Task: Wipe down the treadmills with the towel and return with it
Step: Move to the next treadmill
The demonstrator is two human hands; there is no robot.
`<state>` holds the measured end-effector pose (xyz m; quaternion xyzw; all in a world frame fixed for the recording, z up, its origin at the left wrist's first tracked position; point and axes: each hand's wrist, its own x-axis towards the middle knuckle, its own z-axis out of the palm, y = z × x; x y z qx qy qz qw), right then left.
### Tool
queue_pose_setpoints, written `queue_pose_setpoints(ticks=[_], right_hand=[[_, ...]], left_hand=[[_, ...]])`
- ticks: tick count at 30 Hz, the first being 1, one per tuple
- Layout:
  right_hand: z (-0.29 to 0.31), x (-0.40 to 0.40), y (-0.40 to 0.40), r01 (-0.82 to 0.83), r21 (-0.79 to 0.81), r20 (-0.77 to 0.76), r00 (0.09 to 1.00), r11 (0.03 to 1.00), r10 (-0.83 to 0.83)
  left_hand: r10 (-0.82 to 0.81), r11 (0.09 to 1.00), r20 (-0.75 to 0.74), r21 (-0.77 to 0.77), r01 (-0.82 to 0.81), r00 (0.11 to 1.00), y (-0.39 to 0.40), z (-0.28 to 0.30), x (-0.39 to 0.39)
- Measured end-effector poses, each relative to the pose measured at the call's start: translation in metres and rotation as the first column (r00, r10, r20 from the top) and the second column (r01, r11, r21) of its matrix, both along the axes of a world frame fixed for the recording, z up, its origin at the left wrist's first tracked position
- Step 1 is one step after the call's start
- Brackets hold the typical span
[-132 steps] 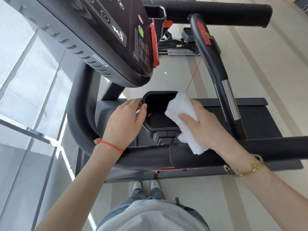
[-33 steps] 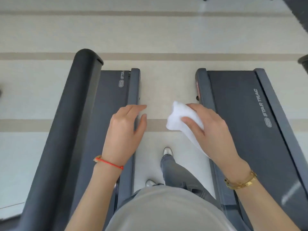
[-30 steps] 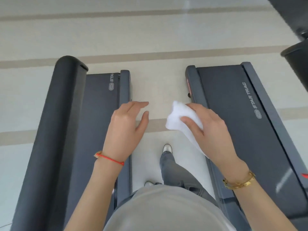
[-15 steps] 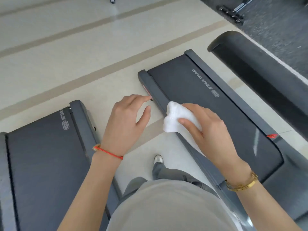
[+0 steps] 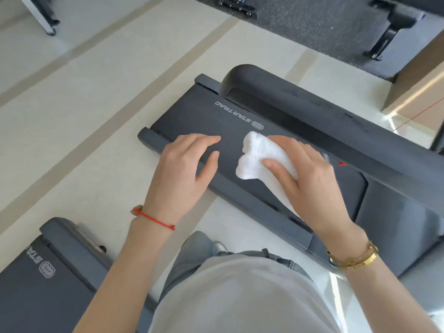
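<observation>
In the head view, a white towel is seen bunched into a soft, lumpy wad with a nubbly terry surface, its rounded folds bulging out past the fingers. It is gripped by the right hand, with the thumb pressed across its front and the fingers curled over its back; a tail of the cloth trails down beneath the palm. The towel is held above the dark belt of the right treadmill, near the belt's rear end and just beside the printed STAR TRAC lettering; whether it touches the belt cannot be told. The left hand is held with its fingers loosely spread and nothing in it, over the near side rail of the same treadmill. A black handrail is seen running along the far side of the belt. The rear corner of a second treadmill is seen at the lower left, on the pale floor.
</observation>
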<state>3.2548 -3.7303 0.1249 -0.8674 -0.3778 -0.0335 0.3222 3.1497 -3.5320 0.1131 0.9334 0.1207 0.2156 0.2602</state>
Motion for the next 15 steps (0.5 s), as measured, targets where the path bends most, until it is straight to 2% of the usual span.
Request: queue_pose_setpoints(ticks=[8, 13, 15], right_hand=[[0.026, 0.044, 0.021, 0.157, 0.102, 0.136, 0.976, 0.982, -0.17], [0.04, 0.084, 0.041, 0.262, 0.196, 0.286, 0.907, 0.945, -0.31], [0.041, 0.099, 0.049, 0.3, 0.185, 0.334, 0.877, 0.936, -0.347]], left_hand=[[-0.136, 0.991, 0.038, -0.002, 0.136, 0.99, 0.037, 0.01, 0.075], [-0.227, 0.974, 0.041, -0.008, 0.228, 0.973, 0.068, 0.015, 0.125], [-0.265, 0.964, 0.039, -0.002, 0.265, 0.963, 0.079, 0.016, 0.143]])
